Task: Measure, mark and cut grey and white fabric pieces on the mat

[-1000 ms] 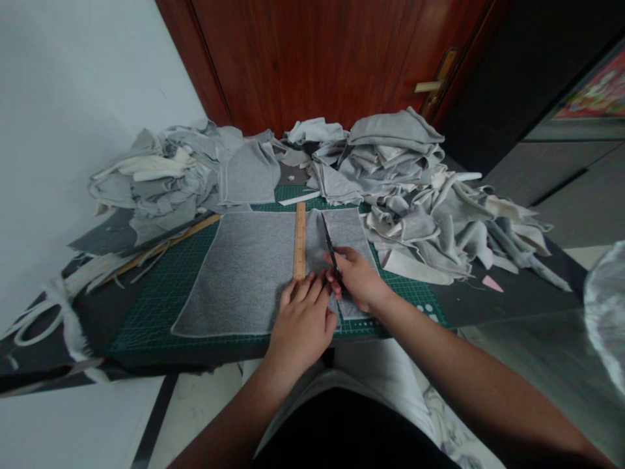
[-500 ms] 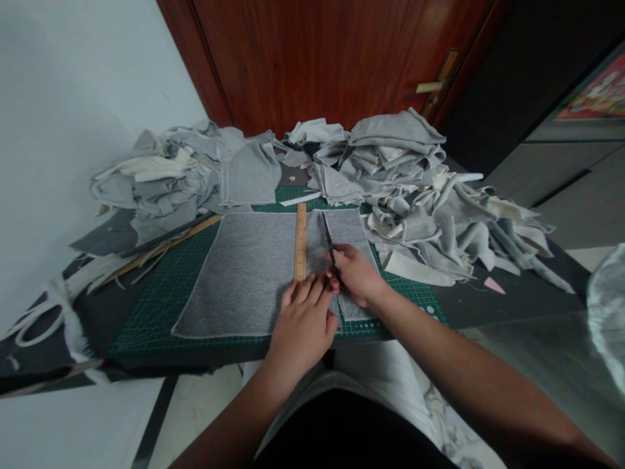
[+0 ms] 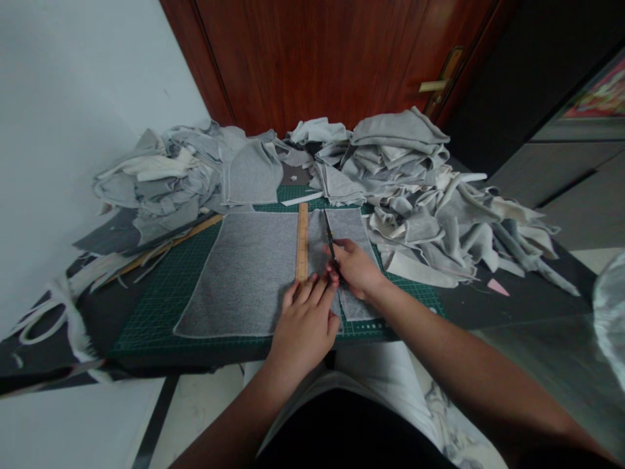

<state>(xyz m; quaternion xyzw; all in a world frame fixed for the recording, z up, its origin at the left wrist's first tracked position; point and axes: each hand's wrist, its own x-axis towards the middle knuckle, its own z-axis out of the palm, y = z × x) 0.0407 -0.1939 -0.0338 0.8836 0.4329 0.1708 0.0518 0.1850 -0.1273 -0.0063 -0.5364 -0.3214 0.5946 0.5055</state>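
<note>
Grey fabric panel lies flat on the cutting mat near the table's front edge. Left hand presses it flat, fingers spread, just below the wooden ruler. Right hand, closed around black scissors, looks mid-cut; next snip probably needs to run straight alongside the ruler.

Left hand: palm down, fingers extended forward and held together, forearm entering from the lower left. Right hand: just beside the left hand's fingertips on their right, fingers curled closed in a grip, forearm extended from the lower right.
</note>
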